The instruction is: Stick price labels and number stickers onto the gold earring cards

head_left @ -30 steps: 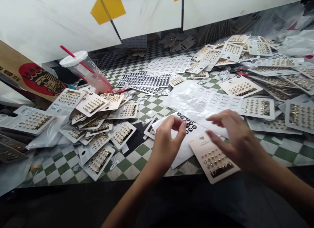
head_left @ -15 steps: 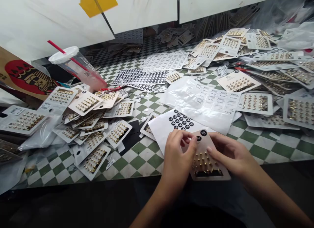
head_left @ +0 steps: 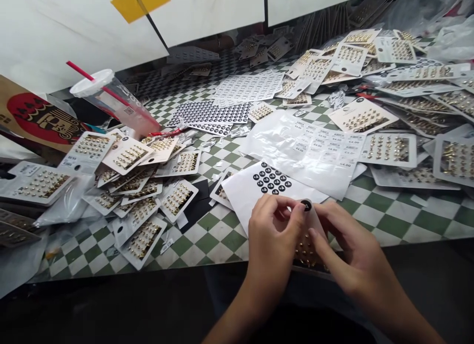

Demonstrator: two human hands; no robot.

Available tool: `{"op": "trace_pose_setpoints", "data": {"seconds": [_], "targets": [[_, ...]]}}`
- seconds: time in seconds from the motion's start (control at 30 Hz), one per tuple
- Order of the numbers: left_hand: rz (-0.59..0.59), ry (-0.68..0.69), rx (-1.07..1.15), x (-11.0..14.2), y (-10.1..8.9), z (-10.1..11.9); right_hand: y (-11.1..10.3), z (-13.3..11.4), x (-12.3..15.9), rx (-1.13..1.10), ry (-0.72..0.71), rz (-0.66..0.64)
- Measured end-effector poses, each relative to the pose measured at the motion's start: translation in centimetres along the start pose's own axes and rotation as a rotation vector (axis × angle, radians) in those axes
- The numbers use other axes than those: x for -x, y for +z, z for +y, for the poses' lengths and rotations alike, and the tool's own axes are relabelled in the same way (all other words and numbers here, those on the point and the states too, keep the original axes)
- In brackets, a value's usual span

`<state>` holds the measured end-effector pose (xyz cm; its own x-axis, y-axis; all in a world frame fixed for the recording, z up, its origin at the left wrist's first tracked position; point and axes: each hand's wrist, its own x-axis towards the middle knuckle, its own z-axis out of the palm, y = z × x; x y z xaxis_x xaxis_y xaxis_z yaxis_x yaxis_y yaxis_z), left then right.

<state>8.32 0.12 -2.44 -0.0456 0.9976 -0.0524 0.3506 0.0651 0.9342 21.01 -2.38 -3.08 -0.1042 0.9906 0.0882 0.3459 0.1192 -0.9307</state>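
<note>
both hands were closed together on a pale rectangular card of gold studs [head_left: 305, 250], the left hand [head_left: 272, 235] pinching its upper part from one side and the right hand [head_left: 351, 240] pressing in from the other, their fingers almost meeting. the card stood tilted between the hands, just above the near edge of the table, and was mostly hidden, with only its top corner and some studs showing.

beneath and around them spread a green-and-white checkered table [head_left: 396, 210], which ran back toward tall white panels [head_left: 207, 13] marked with a patch of yellow tape [head_left: 138, 0]. loose heaps of white cards of gold earrings [head_left: 128, 156] lay scattered to the left, and more [head_left: 388, 150] lay to the right. a wide, transparent plastic sheet of printed price labels [head_left: 314, 151] lay beyond the hands, partly over a white paper sheet of round black stickers [head_left: 240, 195], whose near part lay just behind the hands. farther left stood a tipped plastic cup with a white lid and red straw [head_left: 126, 104], beside a brown cardboard sign with a red printed design [head_left: 37, 119]. at the top of the held card, right by the left fingertips, sat one small round black sticker [head_left: 306, 205].
</note>
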Motion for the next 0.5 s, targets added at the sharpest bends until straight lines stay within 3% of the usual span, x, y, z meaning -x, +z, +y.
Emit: {"op": "trace_pose_setpoints", "data": {"seconds": [0.5], "targets": [[0.003, 0.020, -0.041, 0.52, -0.61, 0.97, 0.19, -0.89, 0.42, 0.155, -0.170, 0.058]]}}
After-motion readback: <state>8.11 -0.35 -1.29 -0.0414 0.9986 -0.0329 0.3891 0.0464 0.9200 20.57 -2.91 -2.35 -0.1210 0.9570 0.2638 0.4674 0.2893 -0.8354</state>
